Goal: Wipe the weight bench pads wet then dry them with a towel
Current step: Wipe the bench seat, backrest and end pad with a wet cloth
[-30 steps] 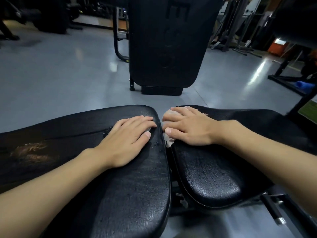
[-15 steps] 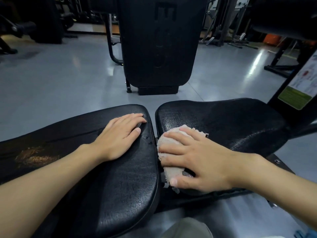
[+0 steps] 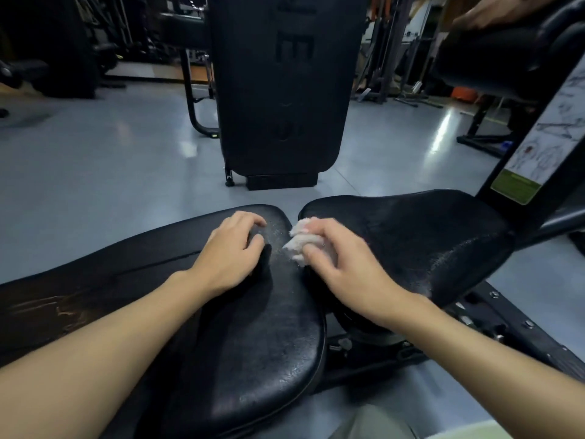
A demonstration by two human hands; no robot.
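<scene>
left hand [image 3: 231,251]: rests on far end of left bench pad [image 3: 253,343], fingers loosely bent, tips on vinyl, holds nothing.
right hand [image 3: 345,267]: just right of left hand, fingers curled round bunched white towel [image 3: 300,240].
towel: at far right edge of left bench pad, over gap to right bench pad [image 3: 427,242]; contact with pads blurred, cannot tell.
scuffed patch [image 3: 53,308]: on left bench pad, well left of left hand.
upright black pad [image 3: 278,90]: on grey floor [image 3: 95,169] beyond left bench pad.

Bare left grip [image 3: 228,252], right grip [image 3: 343,264], bare forearms [image 3: 110,337], pale olive trouser leg [image 3: 375,423]
</scene>
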